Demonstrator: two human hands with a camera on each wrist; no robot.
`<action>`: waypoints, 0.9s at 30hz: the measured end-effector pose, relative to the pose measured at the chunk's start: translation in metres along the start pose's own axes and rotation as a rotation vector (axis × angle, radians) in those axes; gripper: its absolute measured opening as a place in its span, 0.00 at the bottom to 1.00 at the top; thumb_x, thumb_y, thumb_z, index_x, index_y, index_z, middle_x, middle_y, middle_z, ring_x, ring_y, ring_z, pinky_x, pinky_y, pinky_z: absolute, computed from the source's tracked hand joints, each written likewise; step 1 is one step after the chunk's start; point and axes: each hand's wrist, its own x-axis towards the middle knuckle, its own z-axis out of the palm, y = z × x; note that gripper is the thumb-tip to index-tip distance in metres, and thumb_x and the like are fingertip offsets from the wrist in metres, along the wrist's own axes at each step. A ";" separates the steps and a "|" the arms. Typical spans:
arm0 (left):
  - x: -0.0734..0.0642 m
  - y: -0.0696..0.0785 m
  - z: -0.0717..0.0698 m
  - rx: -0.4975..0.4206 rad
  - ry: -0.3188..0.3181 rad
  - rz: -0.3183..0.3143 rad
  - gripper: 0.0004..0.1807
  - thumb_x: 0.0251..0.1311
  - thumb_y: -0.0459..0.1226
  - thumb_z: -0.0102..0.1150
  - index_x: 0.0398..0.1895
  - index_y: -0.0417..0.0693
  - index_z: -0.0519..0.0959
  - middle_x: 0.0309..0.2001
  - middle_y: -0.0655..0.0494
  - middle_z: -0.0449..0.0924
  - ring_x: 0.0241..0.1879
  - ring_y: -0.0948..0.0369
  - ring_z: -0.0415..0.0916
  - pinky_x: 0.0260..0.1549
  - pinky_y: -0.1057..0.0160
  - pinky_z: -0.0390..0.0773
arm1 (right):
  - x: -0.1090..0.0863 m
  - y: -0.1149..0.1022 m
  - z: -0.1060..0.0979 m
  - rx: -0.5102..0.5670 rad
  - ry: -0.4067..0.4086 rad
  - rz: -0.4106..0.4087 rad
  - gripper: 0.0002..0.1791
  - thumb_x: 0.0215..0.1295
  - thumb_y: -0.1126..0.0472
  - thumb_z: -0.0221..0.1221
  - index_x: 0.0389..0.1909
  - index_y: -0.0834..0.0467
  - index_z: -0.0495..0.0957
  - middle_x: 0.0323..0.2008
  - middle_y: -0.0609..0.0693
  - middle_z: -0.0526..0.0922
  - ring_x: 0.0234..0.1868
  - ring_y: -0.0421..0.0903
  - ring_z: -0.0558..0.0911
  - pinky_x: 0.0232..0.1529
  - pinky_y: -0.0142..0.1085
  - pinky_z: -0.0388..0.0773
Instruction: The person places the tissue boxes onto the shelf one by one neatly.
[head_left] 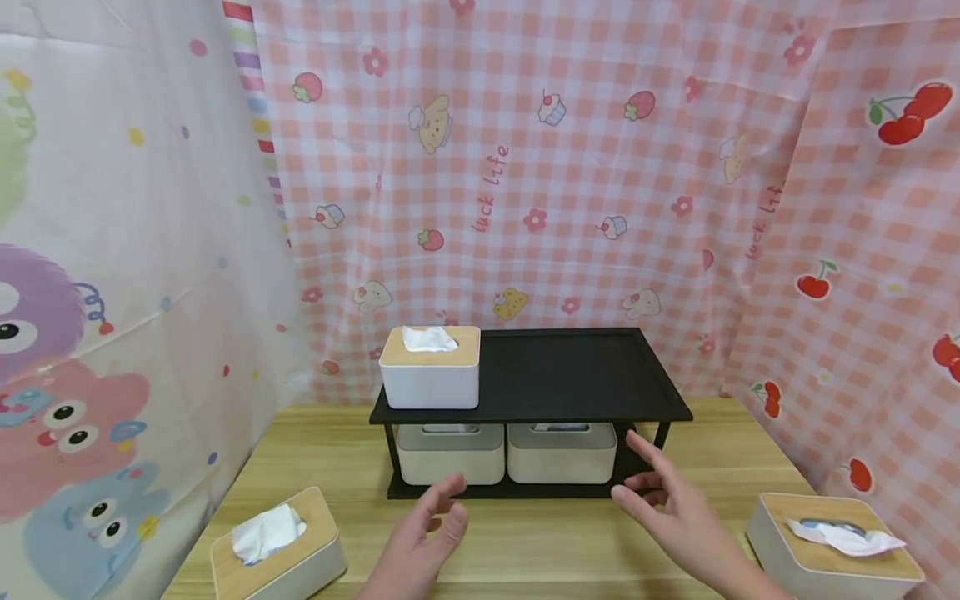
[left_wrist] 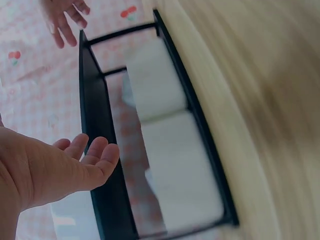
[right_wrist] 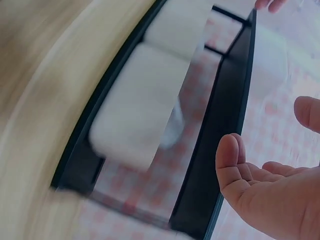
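Observation:
My left hand (head_left: 426,533), fingers relaxed, hovers in front of a black two-tier rack (head_left: 577,375) and holds nothing. Toward the rack's right side, my right hand (head_left: 671,508) is also empty, with thumb and fingers spread apart. On the lower tier two tissue boxes stand side by side, a left one (head_left: 450,460) and a right one (head_left: 561,460), their lids partly hidden under the top shelf. Another tissue box (head_left: 431,383), white with a wooden lid and a tissue poking out, sits at the left end of the top shelf.
A tissue box (head_left: 300,567) lies angled on the wooden table (head_left: 525,550) at the front left. One more tissue box (head_left: 810,554) stands at the front right. Pink checked cloth (head_left: 525,167) hangs behind the rack and on the right; a white patterned cloth (head_left: 150,208) hangs left.

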 end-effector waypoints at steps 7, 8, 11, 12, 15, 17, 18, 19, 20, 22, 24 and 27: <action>0.005 -0.004 0.038 -0.076 -0.096 -0.019 0.32 0.83 0.55 0.47 0.77 0.43 0.71 0.73 0.42 0.75 0.64 0.52 0.71 0.59 0.50 0.73 | -0.014 0.038 -0.046 -0.172 0.164 0.041 0.47 0.80 0.42 0.59 0.87 0.58 0.49 0.79 0.66 0.66 0.53 0.37 0.84 0.41 0.29 0.82; 0.005 -0.005 0.042 -0.089 -0.099 -0.027 0.33 0.82 0.56 0.48 0.77 0.44 0.71 0.73 0.42 0.75 0.64 0.52 0.71 0.59 0.50 0.72 | -0.015 0.044 -0.054 -0.198 0.183 0.055 0.48 0.80 0.41 0.58 0.87 0.59 0.47 0.81 0.68 0.62 0.55 0.41 0.84 0.40 0.28 0.81; 0.005 -0.006 0.053 -0.112 -0.108 -0.039 0.34 0.81 0.57 0.51 0.77 0.44 0.72 0.73 0.43 0.76 0.64 0.51 0.72 0.58 0.52 0.72 | -0.018 0.061 -0.077 -0.248 0.245 0.104 0.51 0.80 0.38 0.56 0.87 0.62 0.43 0.81 0.72 0.58 0.61 0.62 0.83 0.39 0.28 0.80; 0.004 -0.007 0.056 -0.120 -0.114 -0.040 0.34 0.80 0.58 0.51 0.77 0.44 0.72 0.73 0.43 0.75 0.65 0.51 0.72 0.58 0.51 0.72 | -0.020 0.067 -0.084 -0.267 0.267 0.122 0.52 0.80 0.37 0.56 0.87 0.62 0.42 0.80 0.75 0.59 0.62 0.71 0.81 0.39 0.31 0.82; 0.004 -0.009 0.064 -0.131 -0.130 -0.048 0.35 0.78 0.58 0.55 0.76 0.44 0.72 0.73 0.44 0.76 0.65 0.50 0.71 0.59 0.50 0.72 | -0.026 0.088 -0.103 -0.311 0.371 0.145 0.51 0.80 0.39 0.55 0.86 0.66 0.43 0.74 0.82 0.63 0.63 0.80 0.76 0.46 0.50 0.85; 0.004 -0.011 0.069 -0.140 -0.145 -0.057 0.36 0.77 0.58 0.58 0.76 0.43 0.72 0.73 0.44 0.76 0.66 0.49 0.71 0.59 0.49 0.72 | -0.031 0.101 -0.113 -0.347 0.444 0.189 0.51 0.80 0.39 0.54 0.85 0.68 0.43 0.71 0.85 0.64 0.65 0.85 0.70 0.55 0.66 0.77; 0.004 -0.013 0.071 -0.146 -0.152 -0.064 0.36 0.76 0.58 0.59 0.76 0.43 0.72 0.73 0.44 0.75 0.66 0.49 0.70 0.60 0.47 0.72 | -0.033 0.108 -0.118 -0.369 0.486 0.207 0.51 0.80 0.39 0.54 0.84 0.69 0.45 0.69 0.85 0.65 0.64 0.85 0.69 0.57 0.70 0.72; 0.004 -0.014 0.073 -0.151 -0.155 -0.072 0.37 0.75 0.58 0.60 0.75 0.43 0.72 0.73 0.45 0.76 0.67 0.49 0.70 0.60 0.47 0.72 | -0.034 0.115 -0.122 -0.388 0.518 0.246 0.51 0.79 0.39 0.54 0.84 0.69 0.46 0.70 0.85 0.64 0.66 0.85 0.66 0.61 0.73 0.67; 0.004 -0.015 0.075 -0.157 -0.157 -0.075 0.37 0.75 0.58 0.61 0.75 0.43 0.72 0.73 0.44 0.76 0.67 0.48 0.70 0.61 0.45 0.73 | -0.034 0.120 -0.127 -0.409 0.536 0.299 0.52 0.79 0.37 0.53 0.84 0.70 0.46 0.71 0.84 0.63 0.66 0.85 0.64 0.62 0.74 0.63; 0.004 -0.017 0.078 -0.163 -0.160 -0.074 0.37 0.74 0.57 0.62 0.75 0.42 0.73 0.73 0.44 0.76 0.68 0.46 0.70 0.62 0.43 0.73 | -0.033 0.131 -0.135 -0.437 0.549 0.417 0.54 0.78 0.33 0.51 0.83 0.71 0.46 0.73 0.82 0.61 0.69 0.84 0.61 0.69 0.74 0.58; 0.004 -0.019 0.081 -0.164 -0.160 -0.078 0.38 0.74 0.57 0.62 0.74 0.42 0.73 0.72 0.43 0.76 0.68 0.44 0.70 0.62 0.41 0.73 | -0.033 0.137 -0.140 -0.447 0.543 0.508 0.56 0.77 0.30 0.48 0.83 0.72 0.45 0.75 0.81 0.59 0.72 0.81 0.59 0.72 0.73 0.57; 0.005 -0.022 0.084 -0.156 -0.162 -0.078 0.38 0.73 0.58 0.63 0.74 0.41 0.73 0.72 0.41 0.76 0.67 0.44 0.71 0.61 0.42 0.74 | -0.034 0.144 -0.145 -0.423 0.512 0.583 0.58 0.78 0.29 0.46 0.82 0.73 0.42 0.77 0.81 0.54 0.76 0.81 0.55 0.77 0.72 0.52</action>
